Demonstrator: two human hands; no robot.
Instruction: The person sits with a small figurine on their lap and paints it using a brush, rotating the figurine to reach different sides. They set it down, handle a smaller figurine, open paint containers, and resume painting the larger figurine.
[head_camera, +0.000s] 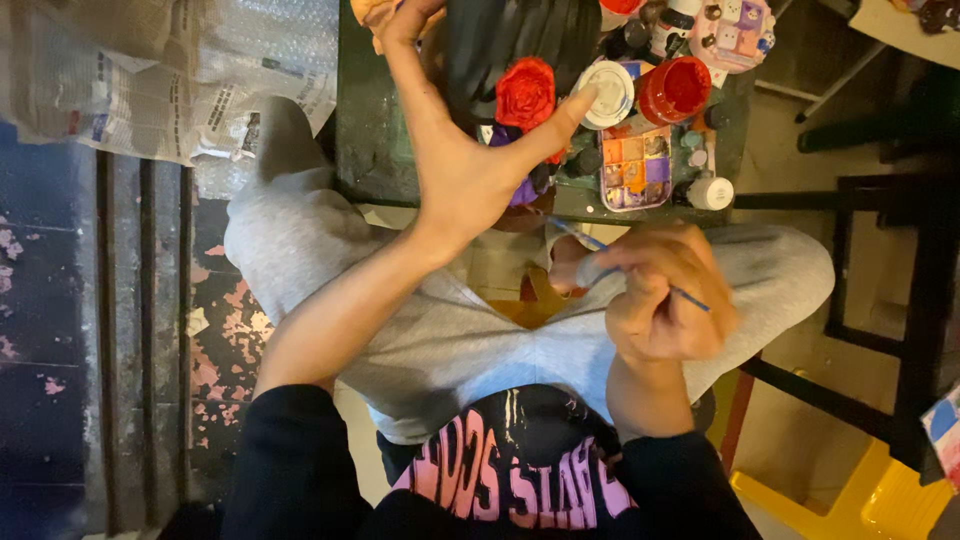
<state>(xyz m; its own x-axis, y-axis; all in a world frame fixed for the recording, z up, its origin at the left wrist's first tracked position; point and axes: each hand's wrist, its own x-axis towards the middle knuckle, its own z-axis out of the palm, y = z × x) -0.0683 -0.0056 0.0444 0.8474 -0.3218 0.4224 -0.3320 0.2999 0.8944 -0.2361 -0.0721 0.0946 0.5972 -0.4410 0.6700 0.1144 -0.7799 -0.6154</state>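
My left hand (462, 165) is raised over the near edge of a dark table (365, 130), fingers spread wide and nothing in it. Its thumb points toward a round white lid (610, 92), and its long finger reaches up beside a peach-coloured object (368, 12). Just beyond the palm are a red flower-shaped piece (526, 90), a purple piece (522, 192) and a large black object (520, 40). My right hand (665, 300) is over my lap, closed on a thin blue paintbrush (692, 297) whose tip points left and up.
An open red paint pot (676, 88), a small paint palette (634, 166) with several colours, a white cap (711, 192) and a pink palette (740, 30) crowd the table's right side. Newspaper and bubble wrap (150, 80) lie at the left. A yellow stool (860, 495) stands at lower right.
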